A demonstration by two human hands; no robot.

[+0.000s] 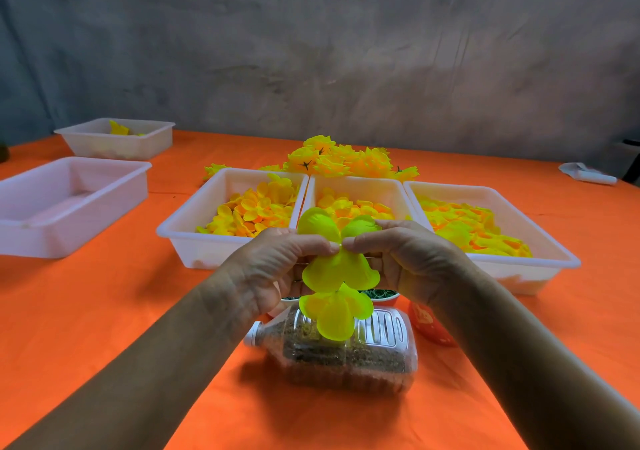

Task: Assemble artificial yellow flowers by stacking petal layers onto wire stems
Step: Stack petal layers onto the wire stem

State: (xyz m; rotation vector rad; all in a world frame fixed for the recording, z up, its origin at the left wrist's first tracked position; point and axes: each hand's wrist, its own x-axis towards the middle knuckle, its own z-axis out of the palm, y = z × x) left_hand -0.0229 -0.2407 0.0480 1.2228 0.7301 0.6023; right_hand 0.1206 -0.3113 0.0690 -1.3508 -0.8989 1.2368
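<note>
Both forearms reach in from the near edge, and I see my left hand (277, 269) and right hand (408, 259) meeting above a plastic bottle (346, 356) that lies on its side on the orange tabletop (104, 311). Each grip is closed: thumb and forefinger of both hands pinch the same point at the centre of a yellow petal layer (337, 269). Lobes fan up and away from that pinch, and more petals (334, 314) hang straight down from it toward the bottle. I judge the stack's long axis runs near-vertical through the pinch, so the next layer should go on along that line. I cannot see the wire stem itself. Three trays of loose petals (256, 214) sit just beyond, the middle one nearest both hands.
</note>
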